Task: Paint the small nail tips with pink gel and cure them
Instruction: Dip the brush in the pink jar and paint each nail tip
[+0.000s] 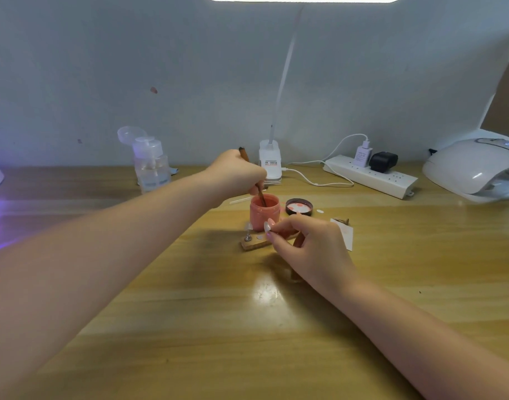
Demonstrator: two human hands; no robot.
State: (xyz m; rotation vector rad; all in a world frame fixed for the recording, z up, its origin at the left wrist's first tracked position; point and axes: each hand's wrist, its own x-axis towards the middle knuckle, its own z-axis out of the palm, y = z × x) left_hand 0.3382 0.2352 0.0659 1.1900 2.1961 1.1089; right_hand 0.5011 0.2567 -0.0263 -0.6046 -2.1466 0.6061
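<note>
Nearest the camera, bare wooden table (218, 327) runs between the two forearms, with a bright glare patch on it. The right hand (311, 246) sits just past that patch, its thumb and forefinger pinched on a thin stick that carries a small pale nail tip (267, 226) at its far end; the tip stands right beside the pink gel jar (264, 212), whether touching it I cannot tell. Under those fingers lies a small wooden stand (254, 243), partly covered by the hand, with a second nail tip (248, 226) upright on a pin at its left end. The left hand (236, 176) reaches in above the jar, fingers curled tight around a brown brush (252, 177) whose lower end dips into the open jar; the bristles are hidden in the gel. The jar's lid (299, 207) lies inverted just to the right, and a white card (345, 233) is half hidden behind the right hand. Farther back stand a clear pump bottle (151, 163), a lamp base (270, 164), and a power strip (368, 176). The white curing lamp (472, 166) is cut off by the right edge, well apart from the jar. A violet glow spills in at the left edge, its source cropped.
</note>
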